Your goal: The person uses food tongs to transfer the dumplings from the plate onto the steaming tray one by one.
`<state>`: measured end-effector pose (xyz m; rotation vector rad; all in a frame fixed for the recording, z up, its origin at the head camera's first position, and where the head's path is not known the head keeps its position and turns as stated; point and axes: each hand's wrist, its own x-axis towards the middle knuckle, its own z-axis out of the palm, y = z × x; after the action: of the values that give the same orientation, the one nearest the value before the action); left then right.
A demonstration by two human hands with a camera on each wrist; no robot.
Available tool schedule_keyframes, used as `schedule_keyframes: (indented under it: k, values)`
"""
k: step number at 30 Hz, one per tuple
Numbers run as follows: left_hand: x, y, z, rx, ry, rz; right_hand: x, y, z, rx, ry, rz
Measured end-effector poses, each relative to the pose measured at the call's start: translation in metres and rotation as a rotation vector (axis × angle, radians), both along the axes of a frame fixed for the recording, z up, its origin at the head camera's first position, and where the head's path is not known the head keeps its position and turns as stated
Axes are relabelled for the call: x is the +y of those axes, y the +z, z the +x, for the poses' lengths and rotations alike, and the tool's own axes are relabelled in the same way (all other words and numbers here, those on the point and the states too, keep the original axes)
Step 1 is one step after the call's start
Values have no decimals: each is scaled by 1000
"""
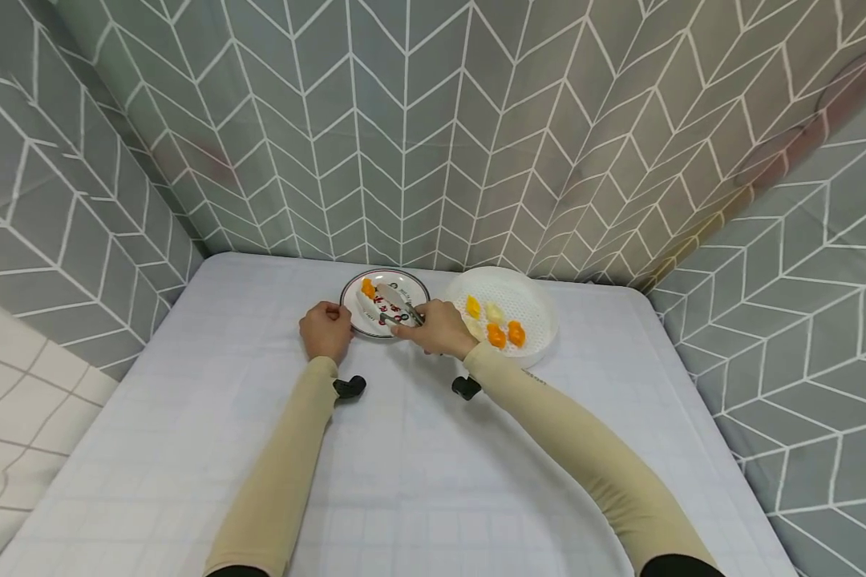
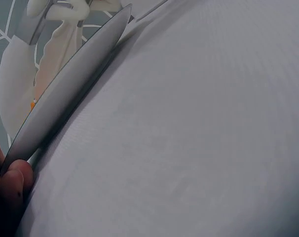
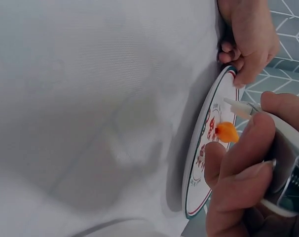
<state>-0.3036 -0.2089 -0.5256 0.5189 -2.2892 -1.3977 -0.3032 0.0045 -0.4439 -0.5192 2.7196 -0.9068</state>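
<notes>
My left hand (image 1: pixel 326 331) pinches the near-left rim of a small white plate (image 1: pixel 357 324) with a dark rim line and red print. In the left wrist view, thumb and fingers grip the plate's edge (image 2: pixel 65 94). My right hand (image 1: pixel 443 327) holds a pair of tongs (image 1: pixel 397 298) over the plate, with metal and whitish parts. An orange piece (image 1: pixel 369 288) is at the tongs' tips on the plate's far left; in the right wrist view the same orange piece (image 3: pixel 227 132) shows beside one tip. Whether the tips clasp it, I cannot tell.
Right of the plate stands a round white perforated tray (image 1: pixel 541 312) holding yellow, pale and orange pieces (image 1: pixel 515 333), partly behind my right hand. A white cloth covers the table (image 1: pixel 404 465). Grey patterned curtains (image 1: pixel 404 144) hang close behind and at the sides.
</notes>
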Motion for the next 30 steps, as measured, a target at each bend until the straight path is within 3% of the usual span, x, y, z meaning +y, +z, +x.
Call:
schedule_keyframes:
  k: [6, 20, 30]
  values:
    - [1, -1, -2, 10, -1, 10, -4, -2, -4, 34, 5, 5]
    - [1, -1, 0, 1, 6, 2, -9, -6, -8, 14, 9, 43]
    - [1, -2, -1, -3, -1, 5, 0, 5, -2, -5, 13, 63]
